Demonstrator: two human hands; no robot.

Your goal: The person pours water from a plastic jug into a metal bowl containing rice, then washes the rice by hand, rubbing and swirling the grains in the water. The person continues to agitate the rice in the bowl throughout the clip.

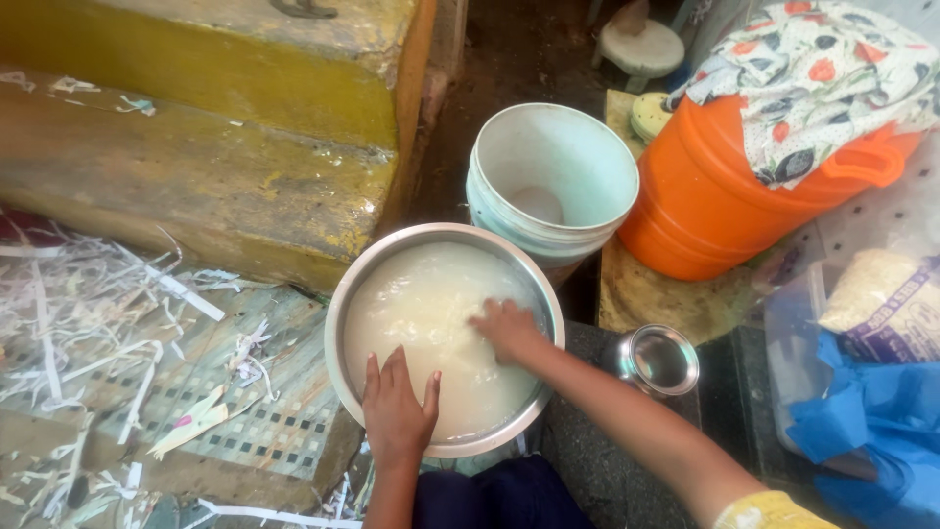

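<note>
Right hand (506, 328) dipped, fingers curled, in cloudy white liquid inside round steel basin (342, 315). Left hand (397, 407) open, flat on basin's near rim. Pale blue plastic bucket (551, 176) just behind basin.

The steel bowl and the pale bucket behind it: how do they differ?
The steel bowl is wide, shallow and shiny; the pale bucket is deep, matte plastic. The bowl is full of milky white liquid with both hands in it; the bucket looks nearly empty. Both are round and open-topped.

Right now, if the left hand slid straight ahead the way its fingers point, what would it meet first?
The left hand rests on the steel bowl rim, fingers pointing across it. It would probably first meet the cloudy white liquid, then the far rim; depth is unclear.
</note>
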